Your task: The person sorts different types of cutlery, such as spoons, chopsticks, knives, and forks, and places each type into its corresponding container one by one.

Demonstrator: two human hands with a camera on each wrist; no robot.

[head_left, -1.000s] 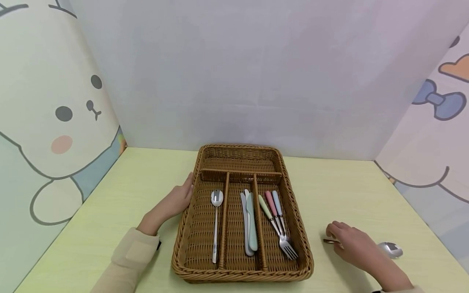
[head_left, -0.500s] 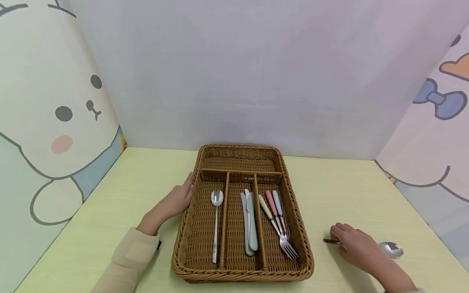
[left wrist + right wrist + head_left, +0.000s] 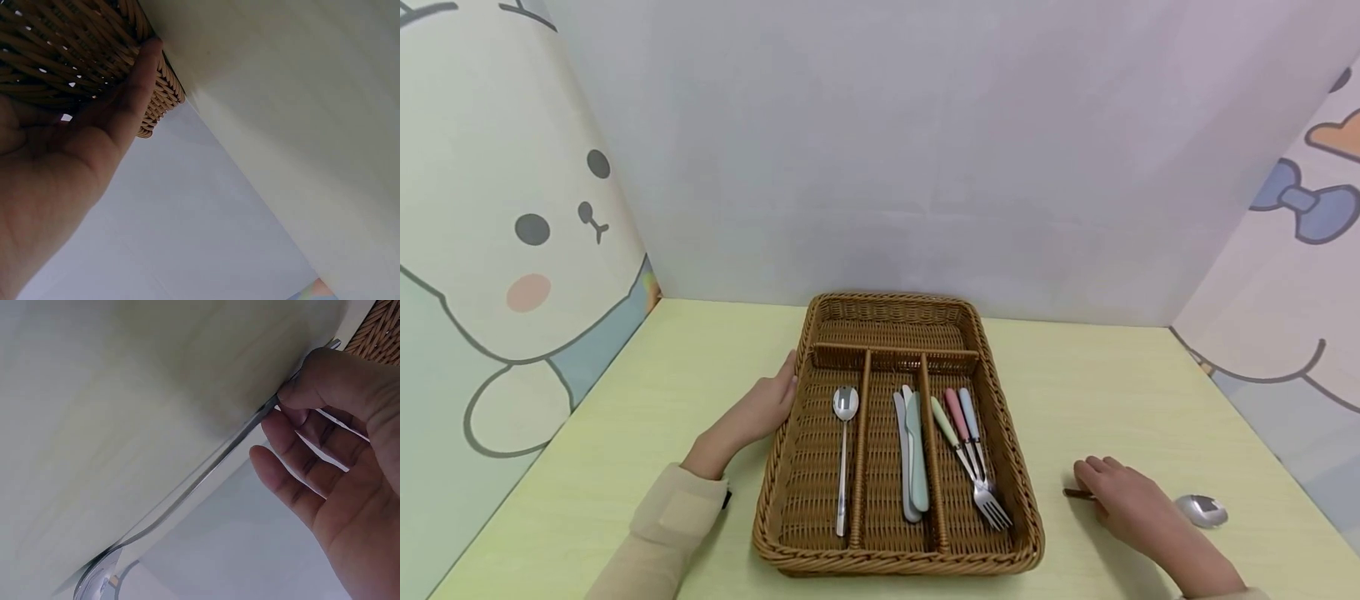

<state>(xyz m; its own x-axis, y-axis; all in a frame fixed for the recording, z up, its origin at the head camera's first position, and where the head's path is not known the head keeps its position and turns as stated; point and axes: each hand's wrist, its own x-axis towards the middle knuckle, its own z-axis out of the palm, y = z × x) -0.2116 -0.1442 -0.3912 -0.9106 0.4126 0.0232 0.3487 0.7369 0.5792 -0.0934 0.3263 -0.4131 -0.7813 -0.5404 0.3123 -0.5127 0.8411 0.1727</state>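
Observation:
My left hand [image 3: 765, 408] rests along the left outer wall of a brown wicker cutlery basket [image 3: 898, 564]. In the left wrist view its fingers [image 3: 132, 103] lie straight against the weave. To the right of the basket, my right hand [image 3: 1129, 502] pinches the handle of a metal spoon [image 3: 1201, 511] between thumb and fingertips. The right wrist view shows the spoon's bowl [image 3: 97, 581] low at the table surface, with the handle running up to the thumb. Part of the handle is hidden under my hand in the head view.
Inside the basket, one long spoon [image 3: 841, 467] lies in the left compartment, knives [image 3: 917, 458] in the middle, and forks [image 3: 989, 504] with coloured handles on the right. The pale yellow table [image 3: 1097, 383] meets a grey wall [image 3: 925, 167] behind.
My right hand has shifted slightly to the right along the spoon's handle. The left hand and the basket stay in place.

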